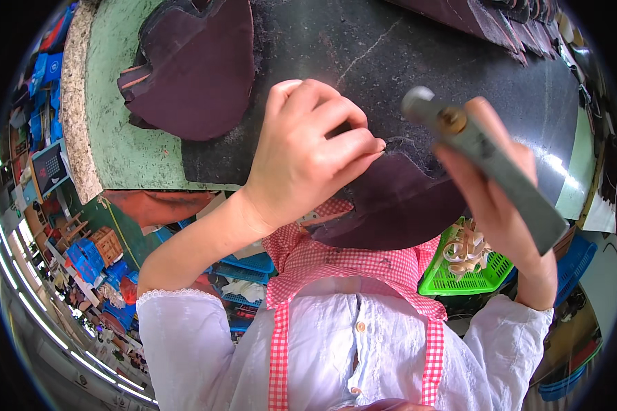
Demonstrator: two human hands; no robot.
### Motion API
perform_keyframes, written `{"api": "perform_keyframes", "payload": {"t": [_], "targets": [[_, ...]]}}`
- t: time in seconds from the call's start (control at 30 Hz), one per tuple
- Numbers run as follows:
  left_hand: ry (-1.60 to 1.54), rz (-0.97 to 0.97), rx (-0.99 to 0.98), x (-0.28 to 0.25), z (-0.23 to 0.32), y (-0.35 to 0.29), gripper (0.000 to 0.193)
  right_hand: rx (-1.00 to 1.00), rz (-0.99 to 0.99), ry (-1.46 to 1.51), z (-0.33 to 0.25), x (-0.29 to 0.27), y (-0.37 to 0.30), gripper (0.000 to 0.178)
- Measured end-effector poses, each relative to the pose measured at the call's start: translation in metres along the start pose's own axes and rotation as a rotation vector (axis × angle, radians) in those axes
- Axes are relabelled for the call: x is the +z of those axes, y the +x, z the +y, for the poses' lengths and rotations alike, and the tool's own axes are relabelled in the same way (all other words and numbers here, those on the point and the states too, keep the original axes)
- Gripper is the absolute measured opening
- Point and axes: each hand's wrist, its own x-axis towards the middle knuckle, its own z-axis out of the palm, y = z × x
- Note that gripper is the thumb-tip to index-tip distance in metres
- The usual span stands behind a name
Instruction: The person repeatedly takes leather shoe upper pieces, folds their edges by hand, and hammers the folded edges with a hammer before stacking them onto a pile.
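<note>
The dark maroon leather piece [408, 202], taken as reference, lies at the near edge of the worktop [322, 51] and overhangs toward your checked apron [373, 264]. Your left hand [308, 140] is at its far edge, grip drawn in almost to a pinch; whether leather is caught between the fingertips cannot be told. Your right hand [497, 188] is at its right end, grip wrapped around a hammer [504, 157], whose round face is blurred.

Recommended: strike only leather backed by the worktop, face level, blows light and even, left fingertips clear of the strike line.

Surroundings: a maroon leather stack [199, 82] lies beyond the reference piece to its left, further leather pieces [452, 20] beyond to its right. A green basket [435, 282] of pale strips [467, 250] sits nearer you, to its right.

Obstructions: your left fingers come first; the overhang may drag the edge askew.
</note>
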Motion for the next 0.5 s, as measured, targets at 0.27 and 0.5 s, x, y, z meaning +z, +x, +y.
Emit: {"api": "perform_keyframes", "payload": {"t": [0.27,0.5], "targets": [[0.061,0.072,0.044,0.002,0.0,-0.009,0.026,0.009,-0.158,-0.011,-0.001,0.012,-0.003,0.019],[0.018,0.06,-0.029,0.001,0.005,-0.017,0.025,-0.08,-0.079,-0.053,0.0,0.006,0.007,0.022]]}}
